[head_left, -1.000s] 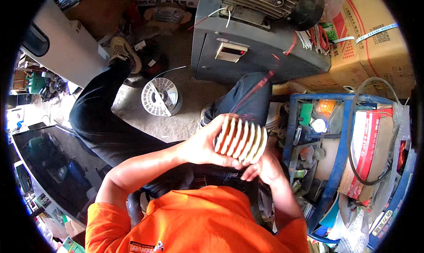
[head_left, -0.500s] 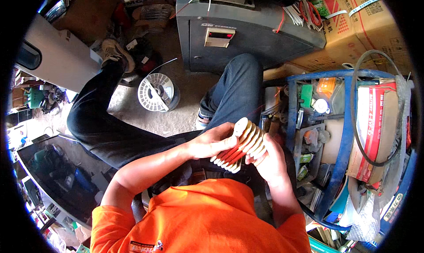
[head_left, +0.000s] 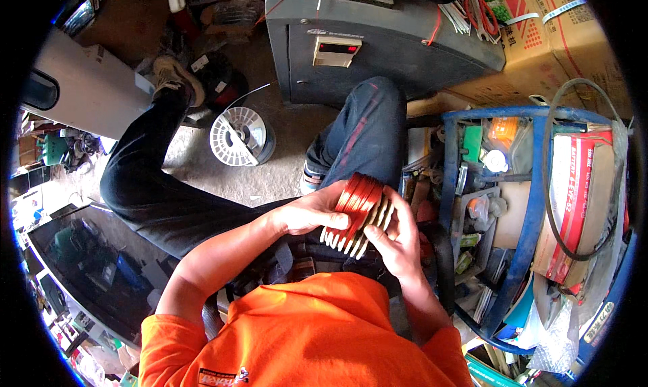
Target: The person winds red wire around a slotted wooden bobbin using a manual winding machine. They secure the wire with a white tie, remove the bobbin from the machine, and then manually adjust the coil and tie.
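Both my hands hold a wire-wound coil former in front of my lap. Reddish copper wire (head_left: 359, 199) lies in neat turns along its upper side, and pale ribbed discs (head_left: 373, 219) stand out along its right and lower edges. My left hand (head_left: 312, 213) is closed on the left side, its thumb lying across the wire. On the right, my right hand (head_left: 399, 244) wraps round the discs with its thumb at their lower edge. The fingers behind the former are hidden.
A white wire spool (head_left: 231, 139) lies on the floor between my feet. Ahead stands a grey machine cabinet (head_left: 405, 56) with a small display. To my right is a blue metal rack (head_left: 526, 218) packed with parts and boxes; a dark glass panel (head_left: 94, 259) lies at the left.
The former has turned in my hands: mostly pale disc edges faced up earlier, now the wound copper wire does. My right thumb has come round onto the near side of the discs.
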Tool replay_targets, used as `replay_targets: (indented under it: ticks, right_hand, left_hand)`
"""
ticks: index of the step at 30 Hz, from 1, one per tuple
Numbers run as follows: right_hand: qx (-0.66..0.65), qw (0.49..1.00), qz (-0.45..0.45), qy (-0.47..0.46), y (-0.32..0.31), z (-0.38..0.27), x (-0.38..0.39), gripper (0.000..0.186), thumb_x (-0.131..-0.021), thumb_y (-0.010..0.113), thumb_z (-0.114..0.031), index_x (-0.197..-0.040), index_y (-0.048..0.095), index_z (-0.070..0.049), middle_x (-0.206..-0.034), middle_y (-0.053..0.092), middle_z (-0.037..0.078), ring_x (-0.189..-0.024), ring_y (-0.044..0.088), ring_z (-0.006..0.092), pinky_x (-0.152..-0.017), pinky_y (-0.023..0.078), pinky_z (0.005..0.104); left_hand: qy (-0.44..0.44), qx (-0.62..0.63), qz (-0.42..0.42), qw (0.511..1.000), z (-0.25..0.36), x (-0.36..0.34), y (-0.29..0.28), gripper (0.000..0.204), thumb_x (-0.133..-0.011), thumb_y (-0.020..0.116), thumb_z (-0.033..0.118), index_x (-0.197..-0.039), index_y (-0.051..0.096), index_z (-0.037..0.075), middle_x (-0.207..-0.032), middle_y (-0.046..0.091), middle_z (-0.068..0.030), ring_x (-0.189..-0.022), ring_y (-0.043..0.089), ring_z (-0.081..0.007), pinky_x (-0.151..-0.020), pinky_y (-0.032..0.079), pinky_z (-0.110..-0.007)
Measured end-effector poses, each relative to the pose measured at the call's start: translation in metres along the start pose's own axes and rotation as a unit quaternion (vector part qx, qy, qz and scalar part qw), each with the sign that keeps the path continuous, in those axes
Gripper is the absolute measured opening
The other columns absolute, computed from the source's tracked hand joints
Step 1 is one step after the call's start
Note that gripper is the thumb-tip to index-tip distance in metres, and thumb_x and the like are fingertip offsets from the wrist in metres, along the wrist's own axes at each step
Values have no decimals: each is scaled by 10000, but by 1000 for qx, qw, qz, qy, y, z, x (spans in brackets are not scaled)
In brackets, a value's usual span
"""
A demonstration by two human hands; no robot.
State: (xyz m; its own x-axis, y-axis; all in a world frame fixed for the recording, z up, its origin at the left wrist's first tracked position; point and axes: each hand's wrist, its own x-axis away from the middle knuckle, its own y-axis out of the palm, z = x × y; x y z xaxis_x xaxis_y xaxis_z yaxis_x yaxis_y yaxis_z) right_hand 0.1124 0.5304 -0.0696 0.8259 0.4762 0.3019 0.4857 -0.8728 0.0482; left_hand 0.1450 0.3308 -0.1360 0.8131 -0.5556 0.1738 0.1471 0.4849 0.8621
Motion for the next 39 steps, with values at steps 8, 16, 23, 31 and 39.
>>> replay_targets:
  ticks: [8,16,23,31,39]
  right_hand:
    - [2,1000,5,23,-27,-37,-9,631,-799,623,16,-1376,369,29,-1174,572,113,-1078,560,171,-974,428,337]
    - [-105,966,139,-191,-78,-147,-104,512,-858,611,-78,-1308,414,65,-1216,557,156,-1127,552,243,-997,416,381]
    - [-53,962,141,-230,-124,-185,-251,328,-887,647,-165,-1142,568,25,-996,641,77,-861,627,145,-712,499,280]
    - [483,763,393,-175,-133,-191,-309,553,-834,613,-482,-1133,636,-18,-1043,629,282,-1020,589,438,-891,452,462]
    - [162,976,90,-114,-30,-114,-92,207,-934,599,-177,-776,630,-46,-679,608,-4,-614,537,56,-583,447,228]
  left_hand:
    - [-5,57,25,998,5,3,4,887,-738,809,317,-1400,317,-11,-1338,497,-139,-1247,471,-243,-1059,361,-409]
    - [-35,-20,60,997,-2,3,0,817,-736,823,242,-1378,360,41,-1242,556,-83,-1142,530,-186,-984,414,-358]
    - [-3,-58,34,998,0,-5,10,729,-818,757,237,-1383,328,67,-1086,549,-16,-870,555,-97,-728,483,-262]
    - [-37,-48,68,996,-6,-4,3,800,-750,815,242,-1378,352,66,-1225,551,-53,-1136,519,-167,-992,395,-349]
    - [8,-42,89,995,-8,1,8,711,-788,781,333,-1303,379,52,-1044,536,-16,-905,531,-93,-764,479,-263]
